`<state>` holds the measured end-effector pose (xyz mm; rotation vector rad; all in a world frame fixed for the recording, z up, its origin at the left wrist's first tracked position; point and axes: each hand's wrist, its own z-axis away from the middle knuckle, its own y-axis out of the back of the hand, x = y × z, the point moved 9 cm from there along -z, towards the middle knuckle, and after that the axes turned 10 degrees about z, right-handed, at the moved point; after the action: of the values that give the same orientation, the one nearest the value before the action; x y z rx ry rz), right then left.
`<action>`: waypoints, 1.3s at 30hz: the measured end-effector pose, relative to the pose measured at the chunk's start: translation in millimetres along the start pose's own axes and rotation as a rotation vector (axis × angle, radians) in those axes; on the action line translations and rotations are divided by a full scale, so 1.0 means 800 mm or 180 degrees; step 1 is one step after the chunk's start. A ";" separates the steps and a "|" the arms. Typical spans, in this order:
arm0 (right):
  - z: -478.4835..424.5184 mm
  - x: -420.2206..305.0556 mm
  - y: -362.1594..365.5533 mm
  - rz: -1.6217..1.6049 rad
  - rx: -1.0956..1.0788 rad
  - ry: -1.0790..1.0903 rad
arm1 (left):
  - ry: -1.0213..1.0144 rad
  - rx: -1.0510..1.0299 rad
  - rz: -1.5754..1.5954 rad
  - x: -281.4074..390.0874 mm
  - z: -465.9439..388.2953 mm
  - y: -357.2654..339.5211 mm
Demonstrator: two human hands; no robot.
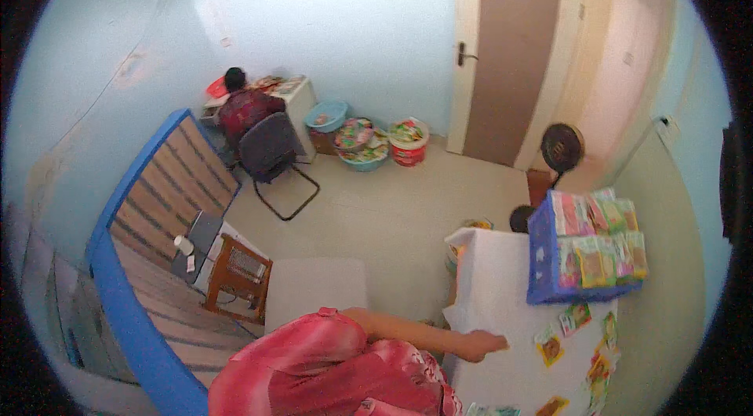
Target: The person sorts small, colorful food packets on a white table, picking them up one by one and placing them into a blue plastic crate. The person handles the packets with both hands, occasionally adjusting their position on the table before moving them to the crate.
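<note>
My left hand (485, 346) reaches out over the table with its white cover (488, 292), near the table's near side. Its fingers look bent together, and blur hides whether anything is between them. My right hand is out of view; part of a pink sleeve (376, 408) shows at the bottom edge. Beyond my left hand lies a flat printed packet (550, 348), with another packet (575, 319) farther back. Several more packets (600, 368) lie in a line along the table's far side. One yellow-edged packet (552, 406) is near the bottom edge.
A blue plastic crate (544, 275) filled with packets stands on the table. A pedestal fan (562, 147) is behind it. A person (247, 110) sits on a black chair (267, 145) by a desk. Tubs (409, 151) of packets stand along the wall, left of a door (512, 51).
</note>
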<state>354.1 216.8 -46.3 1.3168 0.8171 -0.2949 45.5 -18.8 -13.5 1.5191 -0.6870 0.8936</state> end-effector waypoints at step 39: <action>0.190 0.047 -0.025 -0.1400 0.1017 -0.2153 | 0.0134 -0.1461 0.0423 0.011 -0.125 -0.081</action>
<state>422.8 79.4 -82.0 1.1968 0.4749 -1.1892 88.8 89.4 -39.1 1.0531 -0.9005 0.7966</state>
